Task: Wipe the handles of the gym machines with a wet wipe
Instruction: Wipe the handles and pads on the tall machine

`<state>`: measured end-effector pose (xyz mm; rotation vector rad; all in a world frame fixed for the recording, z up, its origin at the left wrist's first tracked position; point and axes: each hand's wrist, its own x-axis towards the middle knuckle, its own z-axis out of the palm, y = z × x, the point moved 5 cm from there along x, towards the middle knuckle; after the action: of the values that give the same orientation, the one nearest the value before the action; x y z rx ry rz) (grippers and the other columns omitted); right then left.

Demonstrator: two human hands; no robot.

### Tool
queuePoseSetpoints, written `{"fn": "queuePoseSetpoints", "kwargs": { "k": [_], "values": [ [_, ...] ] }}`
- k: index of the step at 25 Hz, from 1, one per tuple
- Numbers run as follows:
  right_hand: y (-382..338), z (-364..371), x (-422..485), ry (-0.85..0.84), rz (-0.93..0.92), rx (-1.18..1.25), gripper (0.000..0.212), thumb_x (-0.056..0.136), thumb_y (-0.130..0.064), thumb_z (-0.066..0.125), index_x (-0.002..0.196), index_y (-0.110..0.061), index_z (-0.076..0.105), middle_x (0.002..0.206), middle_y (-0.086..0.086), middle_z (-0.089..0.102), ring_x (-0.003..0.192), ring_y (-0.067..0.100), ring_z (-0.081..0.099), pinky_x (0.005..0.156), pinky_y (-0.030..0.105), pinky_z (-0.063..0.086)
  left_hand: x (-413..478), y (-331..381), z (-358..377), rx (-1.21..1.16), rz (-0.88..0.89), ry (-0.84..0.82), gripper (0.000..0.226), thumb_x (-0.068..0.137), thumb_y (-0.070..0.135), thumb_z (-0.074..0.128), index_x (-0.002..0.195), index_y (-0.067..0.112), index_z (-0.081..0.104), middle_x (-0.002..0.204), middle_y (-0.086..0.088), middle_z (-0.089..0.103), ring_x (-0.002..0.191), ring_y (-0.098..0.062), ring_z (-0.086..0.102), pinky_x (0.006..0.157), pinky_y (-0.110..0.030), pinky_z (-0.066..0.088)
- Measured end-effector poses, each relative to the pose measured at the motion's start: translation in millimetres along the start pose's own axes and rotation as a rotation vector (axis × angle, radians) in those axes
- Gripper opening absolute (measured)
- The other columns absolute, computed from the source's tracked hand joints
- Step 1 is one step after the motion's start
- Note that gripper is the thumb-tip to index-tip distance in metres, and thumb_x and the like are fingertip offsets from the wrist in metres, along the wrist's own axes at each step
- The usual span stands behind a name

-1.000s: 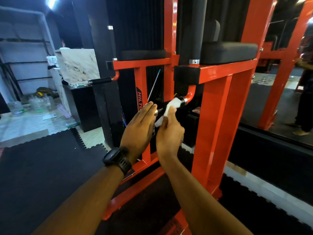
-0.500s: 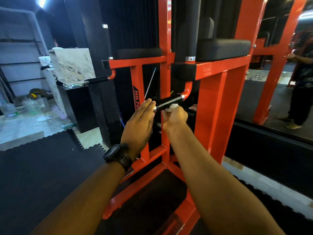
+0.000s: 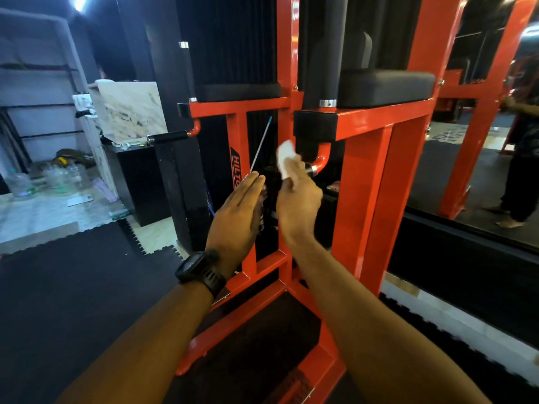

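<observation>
A red gym machine (image 3: 364,176) stands in front of me with two black handles on curved red brackets. My right hand (image 3: 297,199) pinches a white wet wipe (image 3: 285,158) and holds it against the near handle, whose chrome end (image 3: 311,170) shows beside the red bend. The hand and wipe hide most of that handle's black grip. My left hand (image 3: 237,211) is held flat with straight fingers just left of the handle's free end; it holds nothing. The second black handle (image 3: 169,137) sticks out to the left, untouched.
Black arm pads (image 3: 385,87) sit on top of the frame. A mirror (image 3: 481,141) at right reflects a standing person (image 3: 522,158). A marble slab (image 3: 131,112), a black cabinet (image 3: 140,182) and several bottles (image 3: 35,179) stand at left. Black mats cover the floor (image 3: 58,287).
My right hand has slid the wipe up along the near handle toward the red bend, covering the grip that showed half a second ago. My left hand has stayed flat beside it.
</observation>
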<state>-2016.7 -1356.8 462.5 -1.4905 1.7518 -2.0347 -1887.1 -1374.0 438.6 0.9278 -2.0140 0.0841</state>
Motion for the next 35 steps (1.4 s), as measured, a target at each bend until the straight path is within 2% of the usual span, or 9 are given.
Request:
{"fn": "queuePoseSetpoints", "kwargs": {
  "k": [3, 6, 9, 14, 18, 24, 26, 29, 35],
  "values": [
    [-5, 1, 13, -0.355, -0.462, -0.338, 0.044, 0.095, 0.009, 0.044, 0.133, -0.006, 0.061, 0.142, 0.01, 0.056, 0.138, 0.021, 0.045, 0.113, 0.021, 0.032, -1, 0, 0, 0.004, 0.01, 0.017, 0.044, 0.108, 0.022, 0.043, 0.151, 0.013, 0.04, 0.158, -0.006, 0.039, 0.145, -0.017, 0.035, 0.116, -0.024, 0.025],
    [-3, -9, 37, -0.658, -0.682, -0.518, 0.056, 0.088, 0.014, 0.043, 0.137, -0.009, 0.056, 0.141, 0.009, 0.055, 0.131, 0.023, 0.052, 0.113, 0.032, 0.038, -1, -1, 3, 0.003, 0.017, 0.045, 0.044, 0.107, 0.018, 0.045, 0.151, 0.013, 0.041, 0.157, -0.007, 0.04, 0.144, -0.017, 0.037, 0.117, -0.026, 0.028],
    [-12, -4, 63, -0.81, -0.707, -0.654, 0.046, 0.091, 0.004, 0.046, 0.129, -0.017, 0.062, 0.131, 0.004, 0.061, 0.121, 0.022, 0.057, 0.104, 0.044, 0.047, -1, 1, 5, -0.002, -0.025, 0.046, 0.043, 0.108, 0.018, 0.043, 0.151, 0.013, 0.04, 0.158, -0.006, 0.038, 0.145, -0.016, 0.034, 0.117, -0.022, 0.024],
    [-16, 7, 57, -0.881, -0.754, -0.623, 0.046, 0.091, 0.006, 0.046, 0.128, -0.017, 0.063, 0.126, 0.003, 0.06, 0.116, 0.021, 0.058, 0.098, 0.039, 0.049, -1, 3, 5, 0.033, -0.029, 0.037, 0.045, 0.108, 0.014, 0.043, 0.152, 0.013, 0.037, 0.159, -0.009, 0.036, 0.146, -0.021, 0.034, 0.117, -0.032, 0.028],
    [-20, 15, 67, -0.956, -0.743, -0.676, 0.03, 0.092, -0.005, 0.047, 0.108, -0.017, 0.07, 0.109, 0.0, 0.062, 0.1, 0.019, 0.061, 0.089, 0.04, 0.052, -2, 3, 9, 0.013, -0.084, 0.016, 0.045, 0.108, 0.015, 0.04, 0.154, 0.015, 0.035, 0.161, -0.004, 0.032, 0.148, -0.017, 0.03, 0.117, -0.027, 0.025],
    [8, -7, 68, -0.704, -0.629, -0.699, 0.06, 0.086, 0.013, 0.046, 0.138, -0.016, 0.057, 0.137, 0.004, 0.056, 0.124, 0.023, 0.055, 0.105, 0.041, 0.047, -3, 5, 7, 0.0, -0.081, 0.077, 0.043, 0.108, 0.015, 0.043, 0.151, 0.012, 0.041, 0.158, -0.005, 0.039, 0.145, -0.016, 0.034, 0.116, -0.029, 0.029],
    [12, -9, 48, -0.508, -0.632, -0.597, 0.054, 0.091, 0.009, 0.049, 0.141, -0.012, 0.053, 0.143, 0.005, 0.054, 0.131, 0.02, 0.053, 0.106, 0.038, 0.047, -2, 5, 7, -0.002, -0.069, 0.085, 0.043, 0.108, 0.015, 0.043, 0.151, 0.012, 0.041, 0.158, -0.006, 0.038, 0.146, -0.015, 0.033, 0.116, -0.029, 0.028],
    [29, -9, 31, -0.253, -0.604, -0.514, 0.048, 0.094, 0.004, 0.058, 0.14, -0.01, 0.054, 0.144, 0.007, 0.055, 0.134, 0.018, 0.051, 0.105, 0.036, 0.05, -3, 5, 7, -0.004, -0.06, 0.079, 0.044, 0.108, 0.016, 0.042, 0.151, 0.012, 0.04, 0.158, -0.006, 0.038, 0.145, -0.009, 0.028, 0.117, -0.025, 0.024],
    [22, -6, -1, -0.054, -0.526, -0.37, 0.04, 0.095, -0.006, 0.047, 0.134, 0.0, 0.058, 0.128, 0.017, 0.058, 0.118, 0.031, 0.054, 0.098, 0.034, 0.05, -3, 5, 5, 0.0, -0.05, 0.051, 0.044, 0.108, 0.017, 0.044, 0.151, 0.013, 0.04, 0.158, -0.006, 0.038, 0.146, -0.012, 0.029, 0.117, -0.025, 0.023]
  ]
}}
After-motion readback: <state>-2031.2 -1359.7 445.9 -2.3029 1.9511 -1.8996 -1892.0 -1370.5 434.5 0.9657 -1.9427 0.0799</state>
